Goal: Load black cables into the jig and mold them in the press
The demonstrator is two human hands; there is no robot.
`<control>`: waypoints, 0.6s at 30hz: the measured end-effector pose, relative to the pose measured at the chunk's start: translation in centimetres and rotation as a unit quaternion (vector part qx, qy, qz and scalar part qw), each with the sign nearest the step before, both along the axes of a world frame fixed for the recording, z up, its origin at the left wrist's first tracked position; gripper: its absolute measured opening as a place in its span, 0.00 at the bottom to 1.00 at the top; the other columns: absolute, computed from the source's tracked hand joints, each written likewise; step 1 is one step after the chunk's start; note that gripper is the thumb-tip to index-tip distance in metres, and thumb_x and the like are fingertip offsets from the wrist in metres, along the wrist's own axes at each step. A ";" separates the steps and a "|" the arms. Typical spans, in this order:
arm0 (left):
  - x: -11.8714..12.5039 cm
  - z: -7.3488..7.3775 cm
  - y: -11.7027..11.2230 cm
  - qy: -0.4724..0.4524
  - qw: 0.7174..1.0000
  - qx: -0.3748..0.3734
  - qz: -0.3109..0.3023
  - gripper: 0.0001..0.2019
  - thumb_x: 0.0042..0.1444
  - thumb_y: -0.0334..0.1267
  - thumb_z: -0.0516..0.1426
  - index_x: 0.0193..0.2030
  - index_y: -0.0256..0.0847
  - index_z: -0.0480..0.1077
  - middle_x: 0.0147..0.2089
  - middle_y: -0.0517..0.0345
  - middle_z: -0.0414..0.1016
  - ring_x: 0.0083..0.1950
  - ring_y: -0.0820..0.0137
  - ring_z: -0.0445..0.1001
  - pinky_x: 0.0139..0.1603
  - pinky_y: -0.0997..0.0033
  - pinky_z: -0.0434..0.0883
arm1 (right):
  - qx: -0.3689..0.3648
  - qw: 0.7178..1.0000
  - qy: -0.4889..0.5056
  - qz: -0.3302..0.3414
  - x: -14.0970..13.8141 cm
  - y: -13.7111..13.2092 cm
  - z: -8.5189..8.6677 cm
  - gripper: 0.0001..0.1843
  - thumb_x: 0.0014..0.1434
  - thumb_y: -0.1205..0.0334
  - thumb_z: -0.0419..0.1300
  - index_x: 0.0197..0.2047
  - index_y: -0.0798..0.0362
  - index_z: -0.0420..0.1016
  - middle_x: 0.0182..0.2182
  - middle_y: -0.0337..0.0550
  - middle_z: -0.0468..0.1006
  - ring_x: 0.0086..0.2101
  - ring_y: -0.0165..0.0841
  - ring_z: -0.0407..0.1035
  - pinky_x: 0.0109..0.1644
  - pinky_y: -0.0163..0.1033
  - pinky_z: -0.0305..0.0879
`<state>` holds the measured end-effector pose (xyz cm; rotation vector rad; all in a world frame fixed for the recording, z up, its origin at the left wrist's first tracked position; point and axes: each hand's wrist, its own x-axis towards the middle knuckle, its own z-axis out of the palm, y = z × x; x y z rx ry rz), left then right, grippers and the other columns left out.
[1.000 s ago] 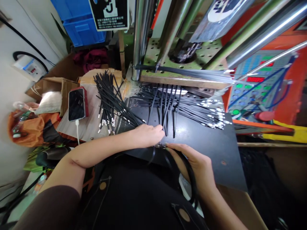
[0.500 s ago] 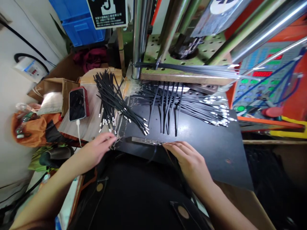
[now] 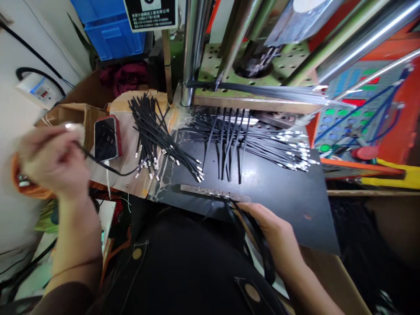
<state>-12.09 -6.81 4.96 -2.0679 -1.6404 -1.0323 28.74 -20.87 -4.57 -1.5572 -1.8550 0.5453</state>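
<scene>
My left hand (image 3: 52, 162) is raised far left, blurred by motion, and a thin black cable (image 3: 111, 166) runs from its fingers across the phone's lower edge. My right hand (image 3: 271, 232) curls around a loop of black cables (image 3: 259, 236) at the black board's (image 3: 288, 214) front edge. A slotted metal bar (image 3: 213, 192) lies on the board just beyond that hand. Black cables with silver end terminals lie in a bundle (image 3: 152, 135) on the cardboard and in a fan (image 3: 249, 146) across the board's far side.
A phone in a red case (image 3: 105, 140) lies on cardboard, charging by a white cord. Behind stand chrome press columns (image 3: 193, 52) and a perforated green plate (image 3: 259, 57). A control panel (image 3: 357, 118) is at right, a blue crate (image 3: 108, 30) at the back.
My left hand has moved away from the board's front edge, up and far left, with a black cable trailing from it. My right hand has closed around the cable loop.
</scene>
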 end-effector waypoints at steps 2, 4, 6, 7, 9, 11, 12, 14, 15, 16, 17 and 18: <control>5.6 -2.6 0.0 -0.067 0.984 0.053 -0.156 0.10 0.68 0.35 0.55 0.37 0.45 0.78 0.44 0.61 0.81 0.48 0.67 0.81 0.54 0.59 0.78 | 0.023 1.000 0.006 -0.005 -0.1 0.0 0.0 0.12 0.65 0.64 0.53 0.43 0.47 0.77 0.37 0.40 0.82 0.37 0.37 0.79 0.41 0.40 0.76; 10.5 -5.5 -0.7 -0.060 0.927 -0.126 -0.349 0.13 0.69 0.33 0.52 0.38 0.42 0.78 0.43 0.61 0.83 0.50 0.70 0.81 0.54 0.66 0.78 | 0.048 0.999 0.011 -0.023 -0.3 0.6 0.1 0.09 0.66 0.63 0.55 0.44 0.47 0.77 0.38 0.41 0.82 0.37 0.37 0.79 0.42 0.40 0.75; 13.8 -8.0 -1.6 -0.055 0.852 -0.253 -0.455 0.13 0.70 0.33 0.51 0.39 0.41 0.77 0.43 0.59 0.83 0.52 0.71 0.80 0.55 0.70 0.76 | 0.067 0.997 0.009 -0.035 -0.4 1.5 0.2 0.06 0.66 0.62 0.58 0.43 0.47 0.77 0.37 0.41 0.81 0.37 0.36 0.78 0.42 0.38 0.74; 14.8 -8.8 -1.9 -0.051 0.827 -0.295 -0.476 0.12 0.70 0.33 0.51 0.39 0.40 0.76 0.43 0.58 0.82 0.51 0.71 0.80 0.53 0.72 0.76 | 0.072 0.997 0.002 -0.034 -0.4 1.8 0.2 0.05 0.66 0.62 0.59 0.42 0.48 0.76 0.37 0.41 0.81 0.36 0.35 0.78 0.41 0.37 0.74; 15.8 -9.7 -2.4 -0.034 0.808 -0.356 -0.469 0.09 0.68 0.33 0.53 0.38 0.40 0.75 0.40 0.58 0.81 0.45 0.72 0.80 0.48 0.75 0.74 | 0.092 0.995 -0.026 -0.021 -0.4 2.3 0.0 0.04 0.66 0.64 0.59 0.42 0.50 0.76 0.36 0.41 0.80 0.36 0.34 0.77 0.41 0.36 0.73; 16.2 -9.6 -2.6 -0.003 0.806 -0.400 -0.437 0.08 0.66 0.32 0.54 0.37 0.40 0.73 0.38 0.60 0.79 0.39 0.73 0.77 0.43 0.77 0.71 | 0.129 0.990 -0.062 0.007 -0.5 2.5 -0.4 0.06 0.66 0.67 0.58 0.45 0.51 0.75 0.35 0.43 0.80 0.38 0.35 0.77 0.44 0.37 0.74; 16.4 -9.2 -2.6 0.014 0.807 -0.415 -0.420 0.07 0.65 0.31 0.53 0.37 0.40 0.72 0.38 0.61 0.79 0.38 0.73 0.76 0.42 0.77 0.70 | 0.152 0.985 -0.075 0.022 -0.6 2.6 -0.5 0.07 0.66 0.69 0.58 0.46 0.52 0.75 0.35 0.43 0.80 0.39 0.35 0.76 0.45 0.38 0.74; 17.1 -8.2 -2.7 0.055 0.811 -0.431 -0.392 0.07 0.65 0.30 0.53 0.39 0.41 0.71 0.37 0.61 0.79 0.37 0.72 0.76 0.40 0.75 0.69 | 0.180 0.979 -0.085 0.050 -0.7 2.6 -1.0 0.09 0.65 0.71 0.57 0.48 0.53 0.74 0.35 0.44 0.80 0.39 0.36 0.76 0.46 0.39 0.74; 17.6 -7.6 -2.8 0.081 0.812 -0.437 -0.380 0.07 0.65 0.30 0.52 0.40 0.41 0.71 0.38 0.61 0.79 0.37 0.70 0.77 0.39 0.74 0.69 | 0.180 0.978 -0.084 0.057 -0.7 2.6 -1.1 0.10 0.66 0.72 0.57 0.47 0.53 0.74 0.35 0.44 0.80 0.39 0.36 0.75 0.46 0.40 0.74; 18.0 -7.1 -2.8 0.110 0.811 -0.441 -0.368 0.07 0.66 0.30 0.52 0.41 0.41 0.72 0.38 0.60 0.79 0.37 0.69 0.77 0.38 0.73 0.69 | 0.171 0.980 -0.082 0.060 -0.5 2.7 -1.3 0.10 0.66 0.71 0.56 0.47 0.52 0.74 0.35 0.45 0.80 0.39 0.36 0.76 0.45 0.39 0.74; 18.3 -6.6 -2.8 0.138 0.809 -0.444 -0.360 0.07 0.66 0.30 0.52 0.43 0.40 0.72 0.38 0.58 0.79 0.37 0.67 0.78 0.37 0.71 0.70 | 0.155 0.983 -0.079 0.062 -0.2 2.7 -1.4 0.10 0.66 0.71 0.55 0.47 0.52 0.74 0.36 0.45 0.80 0.40 0.35 0.76 0.45 0.39 0.75; 18.5 -6.2 -2.8 0.160 0.804 -0.448 -0.357 0.07 0.66 0.30 0.52 0.44 0.40 0.72 0.39 0.57 0.80 0.38 0.65 0.79 0.37 0.69 0.71 | 0.137 0.986 -0.073 0.066 0.3 2.7 -1.4 0.11 0.67 0.71 0.55 0.48 0.52 0.75 0.38 0.45 0.81 0.41 0.35 0.77 0.45 0.39 0.75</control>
